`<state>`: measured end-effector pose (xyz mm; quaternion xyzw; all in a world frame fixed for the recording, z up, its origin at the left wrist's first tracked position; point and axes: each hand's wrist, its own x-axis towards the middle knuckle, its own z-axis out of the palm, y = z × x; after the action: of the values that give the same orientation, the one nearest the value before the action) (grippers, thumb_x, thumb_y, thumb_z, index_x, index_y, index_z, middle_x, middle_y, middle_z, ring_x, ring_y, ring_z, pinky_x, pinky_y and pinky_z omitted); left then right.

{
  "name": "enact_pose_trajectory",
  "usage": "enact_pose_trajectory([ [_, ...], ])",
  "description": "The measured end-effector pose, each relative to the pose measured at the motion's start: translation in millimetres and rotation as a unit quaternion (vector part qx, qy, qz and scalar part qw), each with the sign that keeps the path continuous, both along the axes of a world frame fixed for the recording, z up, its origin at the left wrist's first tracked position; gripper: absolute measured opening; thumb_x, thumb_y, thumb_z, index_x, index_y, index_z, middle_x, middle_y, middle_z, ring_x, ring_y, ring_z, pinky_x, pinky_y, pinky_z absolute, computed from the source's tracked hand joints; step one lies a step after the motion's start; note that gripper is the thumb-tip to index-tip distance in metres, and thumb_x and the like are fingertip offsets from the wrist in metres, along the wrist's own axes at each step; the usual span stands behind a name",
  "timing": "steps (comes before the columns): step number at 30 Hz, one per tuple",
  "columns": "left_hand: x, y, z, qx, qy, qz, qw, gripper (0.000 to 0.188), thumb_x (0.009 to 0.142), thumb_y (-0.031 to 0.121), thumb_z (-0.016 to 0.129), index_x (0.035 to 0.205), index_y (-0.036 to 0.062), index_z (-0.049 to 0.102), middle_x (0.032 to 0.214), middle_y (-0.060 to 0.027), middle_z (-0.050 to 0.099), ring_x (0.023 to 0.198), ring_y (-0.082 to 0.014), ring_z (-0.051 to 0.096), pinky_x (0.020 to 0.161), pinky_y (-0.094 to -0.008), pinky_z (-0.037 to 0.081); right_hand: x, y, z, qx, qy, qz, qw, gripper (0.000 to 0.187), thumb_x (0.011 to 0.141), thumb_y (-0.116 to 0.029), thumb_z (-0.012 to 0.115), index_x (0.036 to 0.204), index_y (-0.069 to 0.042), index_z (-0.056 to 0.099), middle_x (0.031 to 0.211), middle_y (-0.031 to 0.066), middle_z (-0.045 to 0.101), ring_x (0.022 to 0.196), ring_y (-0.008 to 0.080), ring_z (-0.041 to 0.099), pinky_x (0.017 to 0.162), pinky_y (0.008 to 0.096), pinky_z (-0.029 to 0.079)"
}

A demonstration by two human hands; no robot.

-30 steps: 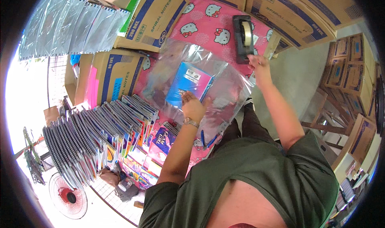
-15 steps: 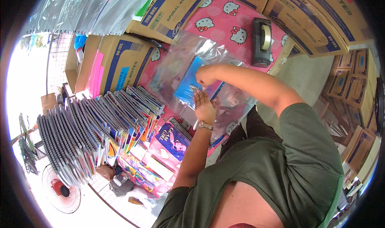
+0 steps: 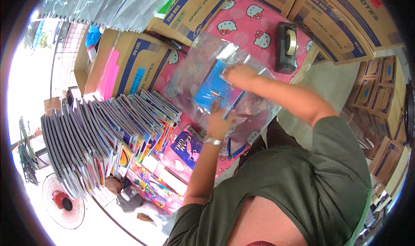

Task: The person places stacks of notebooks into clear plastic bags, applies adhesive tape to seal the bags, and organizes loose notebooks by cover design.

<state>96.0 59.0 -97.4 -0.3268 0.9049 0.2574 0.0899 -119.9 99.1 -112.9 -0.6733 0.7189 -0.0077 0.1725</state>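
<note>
A blue spiral notebook (image 3: 208,90) lies tilted on spread clear plastic sheeting (image 3: 183,73). A strip of blue cover with spiral binding (image 3: 235,104) shows along its right side. My right hand (image 3: 241,76) is closed at the notebook's upper right part, its fingertips pinching what looks like the plastic; motion blurs it slightly. At the notebook's lower edge rests my left hand (image 3: 219,122), fingers apart, one stretched onto the cover. A watch (image 3: 212,141) is on the left wrist.
A black tape dispenser (image 3: 286,49) stands at the far right of the pink patterned table cover (image 3: 242,19). Cardboard boxes (image 3: 196,12) line the back. A long row of spiral notebooks (image 3: 108,133) fills the left, near a purple notebook (image 3: 188,148) and a fan (image 3: 65,201).
My right hand has moved slightly right across the notebook. My left hand has drawn back toward the notebook's lower edge, uncovering more of the cover. The whole view has shifted a little.
</note>
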Motion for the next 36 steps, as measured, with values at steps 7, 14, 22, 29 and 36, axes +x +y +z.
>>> enact_pose_trajectory([
  [7,-14,-124,17,0.192,-0.014,0.091,0.977,0.066,0.094,0.053,0.046,0.126,-0.0041,0.056,0.124,-0.0211,0.06,0.115,-0.0311,0.057,0.102,-0.0378,0.039,79,54,0,-0.23,-0.014,0.047,0.972,0.075,0.074,-0.028,0.073,0.14,-0.016,0.041,0.147,0.0094,0.039,0.13,0.0277,0.042,0.108,0.0502,0.03],
  [14,-61,-146,42,0.505,0.23,0.157,0.817,0.099,0.087,0.078,0.02,0.136,-0.0033,0.047,0.133,-0.0158,0.054,0.121,-0.0279,0.05,0.108,-0.0389,0.033,11,110,1,-0.343,-0.239,-0.156,0.895,0.096,0.069,-0.032,0.077,0.146,-0.004,0.027,0.144,0.019,0.039,0.131,0.0337,0.039,0.111,0.0473,0.028],
  [22,-92,-22,52,0.443,0.471,0.266,0.715,0.109,0.083,0.083,0.022,0.145,-0.0073,0.025,0.148,-0.0176,0.035,0.138,-0.0281,0.03,0.116,-0.0393,0.015,-9,83,3,-0.288,-0.459,-0.37,0.755,0.09,0.06,-0.03,0.088,0.129,0.0,0.039,0.121,0.0244,0.055,0.117,0.0369,0.053,0.095,0.0398,0.044],
  [29,-45,-29,62,0.26,0.513,0.088,0.813,0.095,0.08,0.067,0.054,0.148,0.0078,0.026,0.153,-0.018,0.026,0.142,-0.0336,0.022,0.115,-0.0486,0.018,-38,100,76,-0.381,-0.342,-0.165,0.843,0.078,0.069,-0.034,0.083,0.13,-0.004,0.046,0.126,0.0148,0.054,0.119,0.0248,0.049,0.098,0.0377,0.04],
  [36,-57,-42,158,-0.137,0.248,-0.18,0.942,0.014,0.069,0.012,0.077,0.082,0.0083,0.074,0.145,-0.0154,0.042,0.138,-0.0388,0.03,0.112,-0.048,0.026,-32,121,85,-0.374,-0.417,-0.202,0.803,0.041,0.083,-0.029,0.07,0.114,-0.005,0.057,0.096,0.0109,0.062,0.096,0.0243,0.058,0.082,0.035,0.047],
])
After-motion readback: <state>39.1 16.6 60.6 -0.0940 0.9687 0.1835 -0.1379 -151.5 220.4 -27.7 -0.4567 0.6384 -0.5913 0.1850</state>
